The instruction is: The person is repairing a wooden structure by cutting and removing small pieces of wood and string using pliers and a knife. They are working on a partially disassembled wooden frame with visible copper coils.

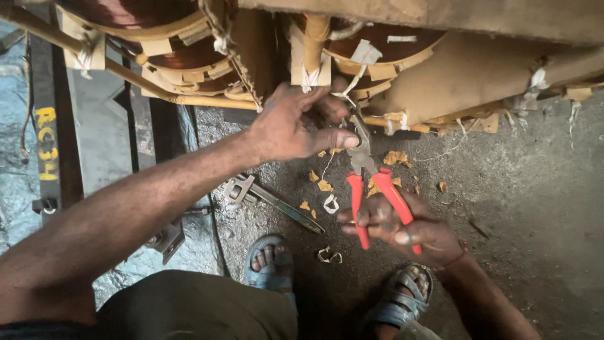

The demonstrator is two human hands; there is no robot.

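The right hand is gripping the red pliers, their long axis pointing far toward the coil; the nearer left hand is apparently pinching tape there.

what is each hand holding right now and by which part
Right hand grips the pliers by their red handles. Left hand pinches something small by the coil; what, cannot be told.
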